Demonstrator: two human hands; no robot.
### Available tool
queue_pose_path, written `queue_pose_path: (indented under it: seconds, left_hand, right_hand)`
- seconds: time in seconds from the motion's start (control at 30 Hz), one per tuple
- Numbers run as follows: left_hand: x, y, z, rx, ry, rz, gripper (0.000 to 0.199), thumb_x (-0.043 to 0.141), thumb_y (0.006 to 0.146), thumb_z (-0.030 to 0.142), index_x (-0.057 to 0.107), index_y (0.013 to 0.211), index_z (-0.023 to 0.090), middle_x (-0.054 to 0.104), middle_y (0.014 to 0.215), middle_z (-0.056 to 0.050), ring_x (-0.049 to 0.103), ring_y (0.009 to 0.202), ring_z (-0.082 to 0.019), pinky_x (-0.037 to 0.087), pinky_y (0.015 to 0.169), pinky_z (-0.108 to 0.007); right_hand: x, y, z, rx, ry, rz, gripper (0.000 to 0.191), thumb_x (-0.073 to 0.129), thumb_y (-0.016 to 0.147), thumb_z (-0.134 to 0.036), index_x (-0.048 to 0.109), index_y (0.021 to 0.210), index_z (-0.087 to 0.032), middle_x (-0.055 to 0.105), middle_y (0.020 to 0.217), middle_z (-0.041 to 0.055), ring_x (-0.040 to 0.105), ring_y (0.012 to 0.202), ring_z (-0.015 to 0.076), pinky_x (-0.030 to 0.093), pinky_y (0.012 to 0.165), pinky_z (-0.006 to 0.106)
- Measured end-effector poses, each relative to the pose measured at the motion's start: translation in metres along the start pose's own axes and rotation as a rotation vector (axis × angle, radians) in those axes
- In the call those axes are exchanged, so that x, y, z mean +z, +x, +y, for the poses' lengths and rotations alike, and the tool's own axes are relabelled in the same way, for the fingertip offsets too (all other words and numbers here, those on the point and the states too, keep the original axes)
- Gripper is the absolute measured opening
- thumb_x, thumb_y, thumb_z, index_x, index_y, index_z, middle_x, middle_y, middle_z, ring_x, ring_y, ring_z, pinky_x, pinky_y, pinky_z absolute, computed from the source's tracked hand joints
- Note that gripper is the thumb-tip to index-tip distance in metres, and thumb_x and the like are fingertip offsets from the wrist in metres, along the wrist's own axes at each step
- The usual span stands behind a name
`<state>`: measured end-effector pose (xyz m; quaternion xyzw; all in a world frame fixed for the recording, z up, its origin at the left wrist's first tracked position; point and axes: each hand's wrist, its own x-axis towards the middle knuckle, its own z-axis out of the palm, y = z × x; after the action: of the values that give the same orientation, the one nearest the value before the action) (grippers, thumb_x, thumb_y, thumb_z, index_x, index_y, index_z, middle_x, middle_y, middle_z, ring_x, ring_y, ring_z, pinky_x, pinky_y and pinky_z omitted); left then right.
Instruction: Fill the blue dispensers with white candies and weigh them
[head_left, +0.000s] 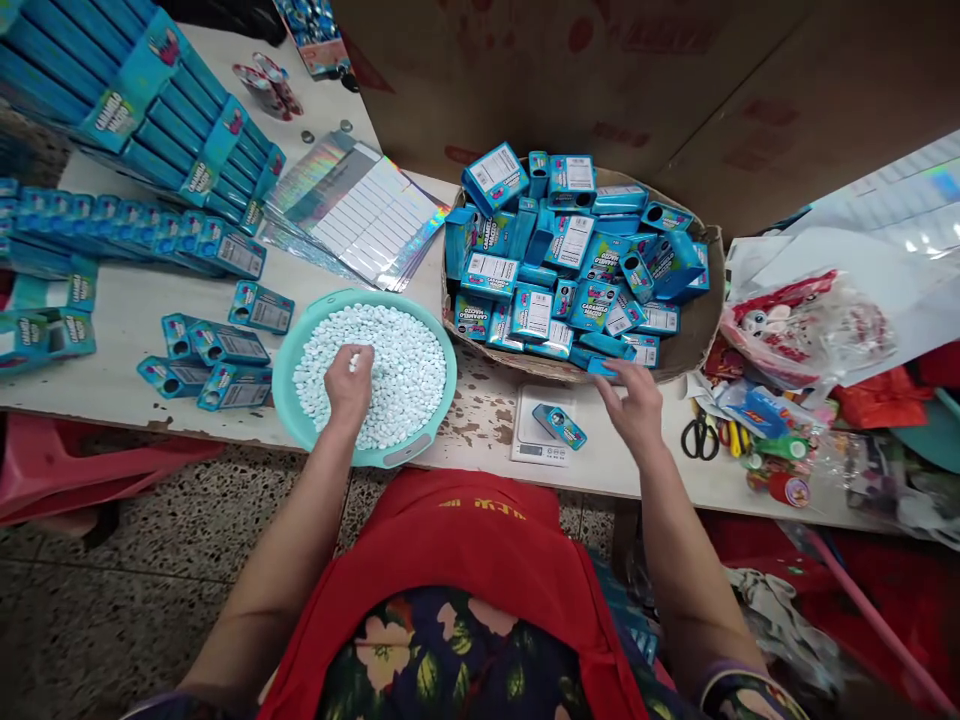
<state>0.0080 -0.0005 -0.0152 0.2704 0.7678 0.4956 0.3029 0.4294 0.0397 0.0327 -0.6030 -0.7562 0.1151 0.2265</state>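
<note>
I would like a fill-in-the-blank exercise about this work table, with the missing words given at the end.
The left hand reaches into the round bowl, among small pieces coloured ____.
The digital scale near the right hand bears exactly ____ blue box.
The open container full of blue boxes is made of ____.
The scissors nearest the scale have ____ handles.

Missing words: white; one; cardboard; black.

Small packing workshop, worn worktable (480, 420) along the middle, tub of white candies (364, 378), carton of blue boxes (581, 270), digital scale (541, 425) near, stacked blue packs far left, speckled floor (150, 560)
</note>
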Motion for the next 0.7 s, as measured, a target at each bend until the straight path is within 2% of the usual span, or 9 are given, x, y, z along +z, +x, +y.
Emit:
queue_pose_path:
  seconds: [0.1,0.17,0.23,0.3,0.37,0.43,0.57,0.63,0.7]
  left_hand:
    - [-0.004,0.000,-0.005,0.263,0.291,-0.134,0.007,0.069,0.070,0.025,0.065,0.073,0.021,0.061,0.086,-0.005,0.052,0.096,-0.025,0.037,0.092,-0.033]
    - [-0.004,-0.002,-0.005,0.355,0.391,-0.163,0.010,0.071,0.070,0.026,0.067,0.079,0.023,0.062,0.097,-0.006,0.051,0.105,-0.028,0.030,0.101,-0.038]
    - [0.001,-0.009,-0.001,0.383,0.346,-0.118,0.014,0.071,0.070,0.027,0.067,0.084,0.023,0.062,0.104,-0.007,0.049,0.111,-0.028,0.029,0.103,-0.039]
    - [0.009,-0.023,0.007,0.369,0.204,-0.099,0.012,0.069,0.073,0.027,0.068,0.085,0.023,0.062,0.102,-0.007,0.051,0.108,-0.026,0.033,0.099,-0.036]
    - [0.022,-0.041,0.016,0.275,0.030,-0.184,0.009,0.067,0.075,0.029,0.068,0.081,0.022,0.064,0.090,-0.006,0.056,0.094,-0.023,0.040,0.089,-0.032]
    - [0.037,-0.062,0.028,0.079,-0.151,-0.354,0.015,0.068,0.075,0.035,0.068,0.077,0.020,0.064,0.079,-0.005,0.059,0.080,-0.020,0.044,0.079,-0.030]
    - [0.056,-0.092,0.052,-0.368,-0.592,-0.619,0.040,0.063,0.076,0.054,0.069,0.090,0.017,0.069,0.093,-0.010,0.065,0.086,-0.023,0.047,0.080,-0.032]
    - [0.057,-0.096,0.061,-0.468,-0.788,-0.655,0.048,0.057,0.079,0.060,0.069,0.096,0.016,0.069,0.102,-0.012,0.065,0.094,-0.024,0.046,0.086,-0.034]
    - [0.054,-0.093,0.064,-0.517,-0.907,-0.598,0.049,0.056,0.080,0.059,0.069,0.092,0.014,0.070,0.096,-0.012,0.066,0.091,-0.023,0.046,0.087,-0.034]
  right_hand:
    - [0.007,-0.049,-0.011,0.134,0.142,0.081,0.036,0.058,0.086,-0.044,0.056,0.114,-0.021,0.062,0.112,0.0121,0.057,0.107,0.0255,0.048,0.090,0.043]
    - [0.024,-0.082,-0.014,0.219,0.222,0.095,0.060,0.070,0.074,-0.050,0.049,0.122,-0.020,0.057,0.120,0.0138,0.054,0.112,0.0281,0.048,0.089,0.045]
    - [0.045,-0.105,-0.013,0.321,0.259,0.071,0.073,0.076,0.064,-0.053,0.047,0.122,-0.018,0.055,0.121,0.0141,0.054,0.112,0.0290,0.048,0.090,0.046]
    - [0.061,-0.115,-0.013,0.409,0.312,0.037,0.060,0.072,0.068,-0.052,0.052,0.113,-0.017,0.061,0.110,0.0111,0.059,0.102,0.0263,0.049,0.086,0.044]
    - [0.066,-0.113,-0.020,0.430,0.361,0.022,0.042,0.066,0.076,-0.049,0.055,0.103,-0.019,0.064,0.099,0.0072,0.062,0.091,0.0231,0.050,0.082,0.041]
    - [0.061,-0.100,-0.036,0.372,0.379,0.021,0.033,0.065,0.078,-0.045,0.057,0.099,-0.020,0.065,0.093,0.0050,0.062,0.086,0.0217,0.050,0.079,0.039]
    - [0.039,-0.063,-0.089,0.087,0.386,-0.021,0.029,0.070,0.077,-0.036,0.061,0.101,-0.023,0.065,0.093,0.0043,0.062,0.086,0.0222,0.049,0.078,0.037]
    - [0.036,-0.046,-0.117,-0.063,0.370,-0.081,0.030,0.070,0.076,-0.032,0.062,0.104,-0.025,0.066,0.094,0.0048,0.061,0.086,0.0232,0.048,0.077,0.038]
    - [0.041,-0.032,-0.141,-0.157,0.342,-0.158,0.028,0.069,0.077,-0.030,0.063,0.104,-0.026,0.067,0.090,0.0047,0.060,0.083,0.0236,0.048,0.074,0.038]
